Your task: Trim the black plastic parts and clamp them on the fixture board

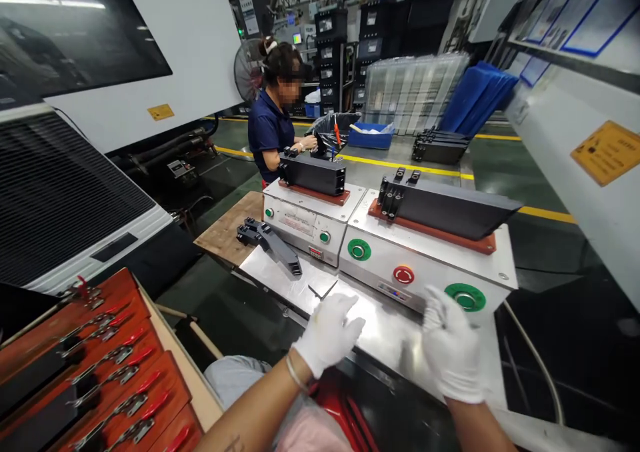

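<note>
My left hand (330,334), in a white glove, hovers over the bright metal tabletop (367,322) with thumb and fingers apart and nothing in it. A thin black L-shaped piece (323,288) lies just beyond its fingertips. My right hand (451,349), also gloved, is raised at the front of the right machine box (425,289), loosely bent and holding nothing I can see. Close to it is a green-ringed push button (465,298). A long black plastic part (443,205) rests on a red-brown fixture (433,229) atop this box.
A red stop button (403,275) and another green button (359,249) sit on the box front. A second black part (315,174) is on the left box. Loose black parts (270,244) lie left. Red-handled clamps (125,353) fill a bench at lower left. A co-worker (273,122) stands beyond.
</note>
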`<act>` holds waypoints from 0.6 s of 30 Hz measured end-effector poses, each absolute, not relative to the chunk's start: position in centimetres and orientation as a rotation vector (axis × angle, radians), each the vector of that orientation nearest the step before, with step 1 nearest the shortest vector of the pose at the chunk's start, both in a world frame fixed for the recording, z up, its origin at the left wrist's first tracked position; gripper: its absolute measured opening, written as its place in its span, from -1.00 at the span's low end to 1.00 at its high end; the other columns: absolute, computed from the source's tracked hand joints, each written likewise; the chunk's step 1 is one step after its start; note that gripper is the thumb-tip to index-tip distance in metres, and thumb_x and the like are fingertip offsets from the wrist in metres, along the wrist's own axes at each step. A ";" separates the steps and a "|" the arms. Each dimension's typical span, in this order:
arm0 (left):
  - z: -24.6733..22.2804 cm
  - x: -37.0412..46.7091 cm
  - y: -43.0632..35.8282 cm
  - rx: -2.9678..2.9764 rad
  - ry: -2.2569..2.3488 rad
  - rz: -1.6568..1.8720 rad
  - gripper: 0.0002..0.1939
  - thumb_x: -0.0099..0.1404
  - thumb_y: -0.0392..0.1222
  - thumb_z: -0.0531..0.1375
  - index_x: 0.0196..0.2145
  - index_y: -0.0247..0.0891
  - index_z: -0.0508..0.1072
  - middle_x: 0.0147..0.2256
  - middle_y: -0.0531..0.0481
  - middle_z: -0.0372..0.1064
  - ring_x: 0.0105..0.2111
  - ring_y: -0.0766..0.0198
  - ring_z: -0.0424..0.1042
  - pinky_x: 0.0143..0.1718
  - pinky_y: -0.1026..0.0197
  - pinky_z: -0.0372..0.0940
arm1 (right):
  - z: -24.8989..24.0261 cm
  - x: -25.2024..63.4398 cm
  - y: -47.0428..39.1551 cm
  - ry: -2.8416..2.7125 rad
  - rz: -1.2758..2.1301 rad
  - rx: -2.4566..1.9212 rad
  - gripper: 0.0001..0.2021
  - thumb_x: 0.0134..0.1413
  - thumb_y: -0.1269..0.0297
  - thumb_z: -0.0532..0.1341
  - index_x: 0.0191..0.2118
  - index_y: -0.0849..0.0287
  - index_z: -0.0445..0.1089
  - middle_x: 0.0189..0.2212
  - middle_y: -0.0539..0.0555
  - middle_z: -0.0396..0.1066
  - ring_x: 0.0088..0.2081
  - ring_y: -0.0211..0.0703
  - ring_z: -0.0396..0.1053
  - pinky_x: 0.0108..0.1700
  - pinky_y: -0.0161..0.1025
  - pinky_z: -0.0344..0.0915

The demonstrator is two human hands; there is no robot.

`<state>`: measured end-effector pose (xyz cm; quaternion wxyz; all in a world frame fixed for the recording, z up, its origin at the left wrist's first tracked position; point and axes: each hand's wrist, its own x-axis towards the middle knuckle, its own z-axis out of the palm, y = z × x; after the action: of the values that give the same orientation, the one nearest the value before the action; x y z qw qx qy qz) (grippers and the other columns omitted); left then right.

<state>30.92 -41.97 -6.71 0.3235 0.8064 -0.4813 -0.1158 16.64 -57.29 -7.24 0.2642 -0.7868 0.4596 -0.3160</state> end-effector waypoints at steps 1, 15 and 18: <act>-7.7 30.0 -40.1 2.112 -1.150 -0.398 -0.64 0.27 -0.13 0.12 -0.03 -0.28 0.50 -0.18 -0.18 0.49 -0.17 0.09 0.44 -0.05 0.03 0.33 | -7.7 18.0 -56.1 1.086 -0.683 -2.220 -0.57 0.21 0.20 -0.05 0.05 0.21 0.40 -0.08 0.21 0.46 -0.04 0.03 0.39 0.00 -0.12 0.30; -16.2 31.9 -18.1 2.083 0.049 -0.271 -0.53 0.18 0.06 0.16 -0.10 -0.34 0.53 0.00 -0.21 0.48 0.09 -0.01 0.39 0.24 -0.02 0.13 | -11.8 28.6 -46.9 0.640 0.172 -2.683 -0.58 0.22 0.13 0.11 0.12 0.22 0.31 -0.05 0.32 0.36 -0.25 0.10 0.46 -0.29 -0.12 0.30; -17.3 32.6 -15.9 2.083 0.130 -0.228 -0.56 0.10 0.08 0.20 -0.18 -0.27 0.56 -0.04 -0.18 0.52 0.09 -0.09 0.38 0.24 -0.06 0.13 | -11.6 27.8 -46.1 0.568 0.131 -2.707 -0.74 0.18 0.33 0.12 -0.06 0.14 0.46 -0.19 0.19 0.45 -0.37 -0.03 0.46 -0.32 -0.18 0.30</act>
<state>32.64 -15.92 -17.31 0.4979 0.8604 0.0537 -0.0942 27.79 -46.09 -11.56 0.1850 -0.9607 0.2016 0.0464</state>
